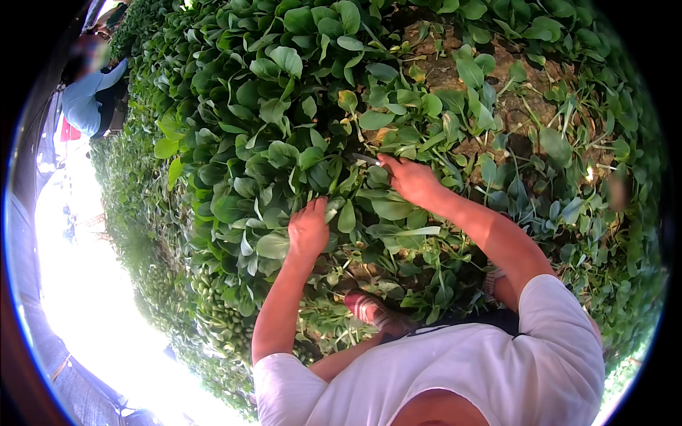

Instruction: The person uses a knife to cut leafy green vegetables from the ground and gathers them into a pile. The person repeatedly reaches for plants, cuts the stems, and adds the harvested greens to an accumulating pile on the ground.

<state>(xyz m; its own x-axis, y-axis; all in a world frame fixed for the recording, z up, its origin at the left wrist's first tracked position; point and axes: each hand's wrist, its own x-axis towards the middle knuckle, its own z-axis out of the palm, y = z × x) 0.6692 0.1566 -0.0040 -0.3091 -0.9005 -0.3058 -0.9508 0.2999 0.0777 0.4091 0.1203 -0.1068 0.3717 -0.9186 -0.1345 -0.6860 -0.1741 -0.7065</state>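
My right hand (414,181) is closed around a small knife, whose grey blade (364,158) points left among the leaves. My left hand (309,226) is lower and to the left, its fingers curled at a leafy green plant with pale stalks (331,213), which looks like bok choy. Leaves hide the fingertips and the base of that plant. Dense upright greens (282,154) stand just beyond and left of my left hand. A cut-looking pale stalk (418,231) lies on the leaves below my right hand.
Bare brown soil (442,58) with scattered leaves and stalks shows at the upper right. My foot in a striped shoe (367,309) is among low plants in front of me. Another person in a light blue top (88,101) is at the far upper left.
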